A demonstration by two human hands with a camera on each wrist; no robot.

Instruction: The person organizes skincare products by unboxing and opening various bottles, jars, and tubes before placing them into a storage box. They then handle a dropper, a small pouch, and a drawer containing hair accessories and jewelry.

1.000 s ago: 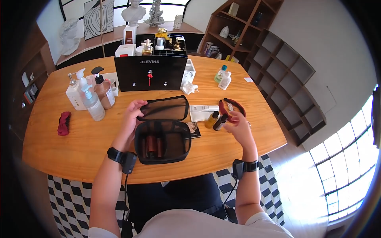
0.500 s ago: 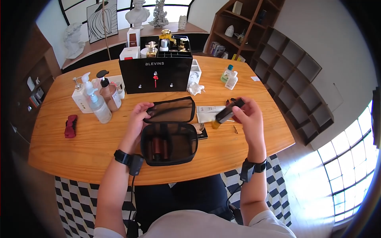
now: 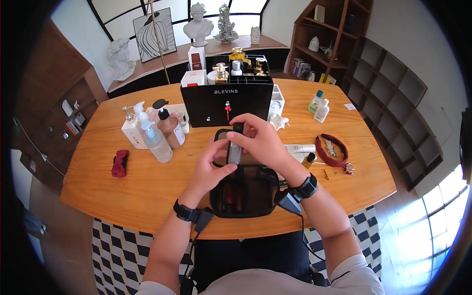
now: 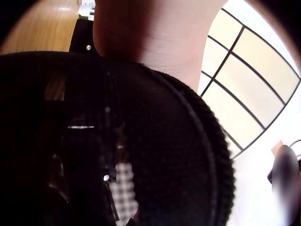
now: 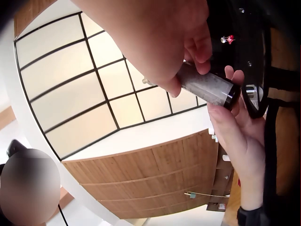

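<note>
A small dark bottle (image 3: 235, 153) with a black cap and a greyish label is held upright above the black mesh cosmetic bag (image 3: 268, 204). Thumb and fingers of my right hand (image 3: 258, 142) grip its upper part. My left hand (image 3: 209, 164) pinches the lower end, which shows black in the right wrist view, where the bottle (image 5: 204, 87) lies slantwise between both hands. Reddish-brown containers (image 3: 233, 199) show dimly inside the bag, whose lid stands folded back behind the hands. Dark mesh (image 4: 174, 136) fills much of the left wrist view.
A black BLEVINS organizer (image 3: 226, 105) stands behind, pump bottles (image 3: 157, 145) to its left. An amber bottle (image 3: 309, 160), a white tube (image 3: 301, 148) and a red headband (image 3: 339, 160) lie right. A red bow (image 3: 119, 163) sits left; two small bottles (image 3: 321, 110) stand back right.
My right hand has picked up the dark bottle and carried it left over the bag. My left hand has left the lid and taken the bottle's lower end. The head view has shifted.
</note>
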